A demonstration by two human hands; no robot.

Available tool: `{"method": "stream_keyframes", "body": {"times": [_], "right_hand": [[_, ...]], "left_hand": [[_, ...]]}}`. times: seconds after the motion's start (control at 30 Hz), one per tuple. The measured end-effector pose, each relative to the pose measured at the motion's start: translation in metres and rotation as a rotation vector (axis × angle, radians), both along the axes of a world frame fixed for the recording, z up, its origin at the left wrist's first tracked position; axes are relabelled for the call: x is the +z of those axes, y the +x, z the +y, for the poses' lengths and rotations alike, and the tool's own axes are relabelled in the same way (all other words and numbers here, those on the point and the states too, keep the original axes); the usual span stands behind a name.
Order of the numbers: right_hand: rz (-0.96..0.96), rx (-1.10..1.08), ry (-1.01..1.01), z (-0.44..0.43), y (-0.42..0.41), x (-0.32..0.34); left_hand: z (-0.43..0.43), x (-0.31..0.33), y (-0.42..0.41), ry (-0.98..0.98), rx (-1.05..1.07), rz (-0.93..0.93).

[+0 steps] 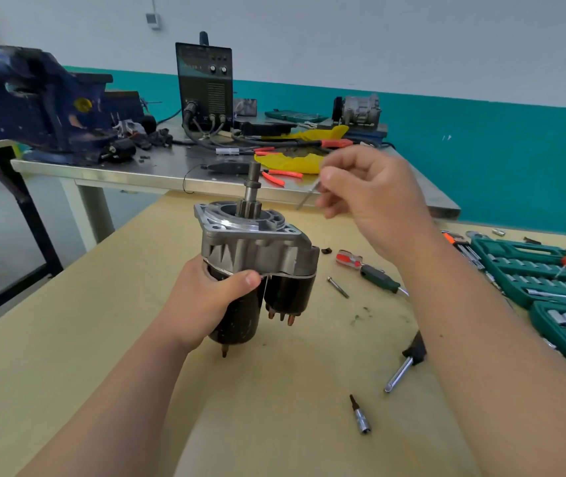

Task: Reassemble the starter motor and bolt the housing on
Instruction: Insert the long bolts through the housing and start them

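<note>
The starter motor — black cylindrical body with a grey cast-metal housing seated on top — is upright over the pale wooden table, geared shaft pointing up. Your left hand wraps round the black body just under the housing. Your right hand hovers above and right of the motor, pinching a thin metal bolt. Right of the motor lie a second long bolt, a green-handled screwdriver and — farther out — a green socket-set case.
</note>
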State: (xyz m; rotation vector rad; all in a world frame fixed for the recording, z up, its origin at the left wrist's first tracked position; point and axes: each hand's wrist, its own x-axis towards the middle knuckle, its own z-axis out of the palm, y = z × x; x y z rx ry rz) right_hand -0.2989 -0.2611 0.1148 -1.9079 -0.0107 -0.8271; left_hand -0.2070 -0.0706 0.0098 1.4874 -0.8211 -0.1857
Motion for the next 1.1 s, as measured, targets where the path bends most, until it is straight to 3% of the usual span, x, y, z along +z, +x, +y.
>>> {"method": "stream_keyframes", "body": {"times": [0.1,0.23,0.57,0.97,1.1], "right_hand": [[-0.032,0.073,-0.144,0.03,-0.001,0.009],[0.029,0.019,-0.295,0.035,-0.004,0.005],[0.035,-0.044,-0.432,0.031,-0.012,0.017],[0.243,0.023,-0.536,0.048,-0.002,0.021],[0.266,0.001,-0.718,0.052,-0.006,0.016]], "left_hand": [[-0.001,0.0,-0.001,0.009,-0.01,-0.008],[-0.001,0.0,-0.003,0.018,-0.009,-0.005],[-0.001,0.001,0.0,-0.007,0.028,0.055],[-0.001,-0.002,0.003,-0.001,-0.021,0.012],[-0.001,-0.003,0.005,-0.006,-0.016,0.037]]}}
